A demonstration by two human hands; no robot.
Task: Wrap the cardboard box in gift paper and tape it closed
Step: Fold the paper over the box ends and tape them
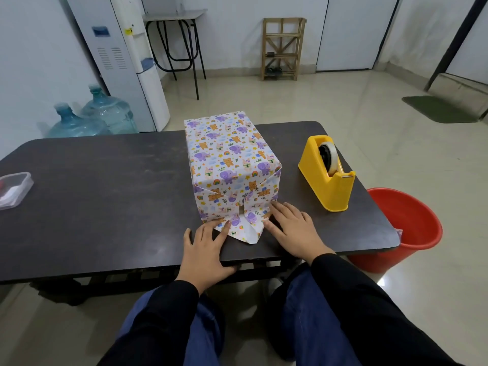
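Left hand (204,249) lies palm-down at the near edge of the surface (105,194), grip spread flat, fingertips touching the paper flap (244,229). Right hand (293,228) is likewise flat and spread, against the flap's other side. The wrapped box (232,165) stands just beyond both. A clear container (13,190) at far left holds something red.

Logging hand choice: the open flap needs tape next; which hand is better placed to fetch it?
Right, probably. The right hand lies flat beside the flap, on the side where the yellow tape dispenser stands; the left hand would have to reach across the flap.
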